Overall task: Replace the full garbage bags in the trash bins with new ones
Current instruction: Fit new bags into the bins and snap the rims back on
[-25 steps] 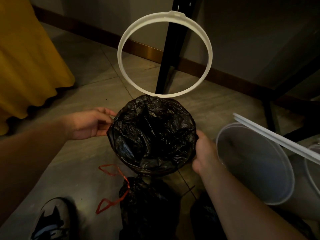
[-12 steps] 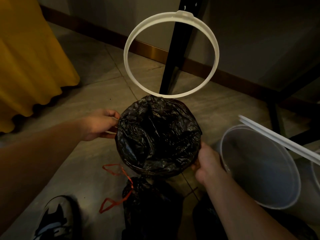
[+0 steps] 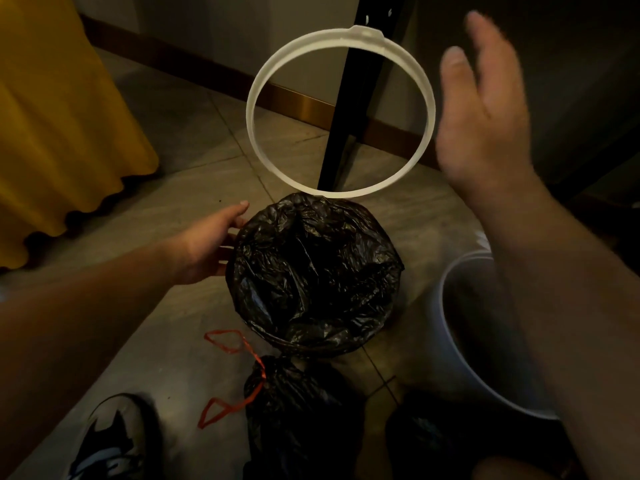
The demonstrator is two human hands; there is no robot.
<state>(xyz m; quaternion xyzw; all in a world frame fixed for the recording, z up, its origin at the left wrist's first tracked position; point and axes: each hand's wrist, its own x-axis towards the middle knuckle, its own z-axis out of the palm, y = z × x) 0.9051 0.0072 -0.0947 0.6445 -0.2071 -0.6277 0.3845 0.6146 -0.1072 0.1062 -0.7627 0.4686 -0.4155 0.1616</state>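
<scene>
Now, left hand [image 3: 211,245]: grip wide, fingers straight against the left side of the bin [image 3: 311,346].
Right hand [image 3: 485,109]: blurred, grip wide, holding nothing, just right of the ring [image 3: 360,32].
Bin: centre, black liner [image 3: 315,258] over its rim.
Ring: white, upright at bin's far edge.
Full bag [image 3: 298,410]: tied shut, nearest, on the floor [image 3: 180,358].

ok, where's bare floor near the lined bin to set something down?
Free: floor between yellow cloth and left hand; floor behind lined bin, through white ring, left of black post. Crowded: tied bag and shoe in front, white bin at right.
</scene>
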